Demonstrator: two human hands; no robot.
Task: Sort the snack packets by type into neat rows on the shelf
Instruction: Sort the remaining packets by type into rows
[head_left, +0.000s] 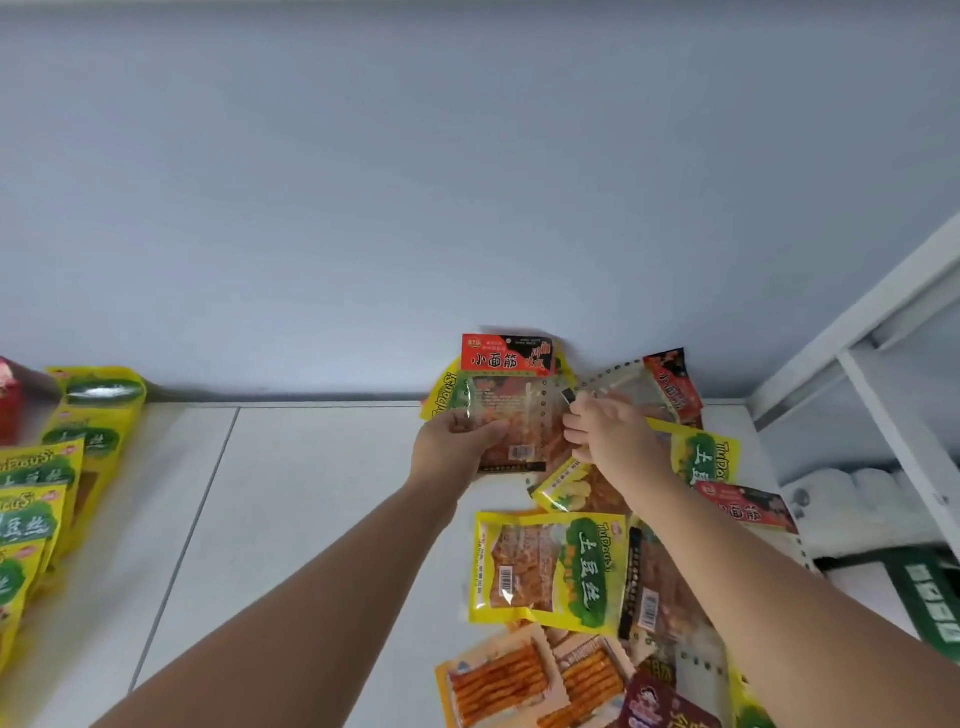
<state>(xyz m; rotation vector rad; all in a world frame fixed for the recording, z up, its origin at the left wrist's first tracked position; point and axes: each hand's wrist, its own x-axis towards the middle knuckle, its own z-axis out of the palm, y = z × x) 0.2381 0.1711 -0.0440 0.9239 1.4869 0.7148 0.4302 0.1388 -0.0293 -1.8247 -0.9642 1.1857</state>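
The middle of the shelf lay bare, a wide lane between the row of yellow packets at the left and the loose heap of packets at the right. The back wall closed the far side, and a white frame stood at the right end.

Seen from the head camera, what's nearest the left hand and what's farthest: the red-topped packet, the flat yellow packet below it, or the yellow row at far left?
1. Red-topped packet: gripped in the left hand itself.
2. Flat yellow packet: in the loose pile, nearer the viewer.
3. Yellow row: far left, across the shelf.
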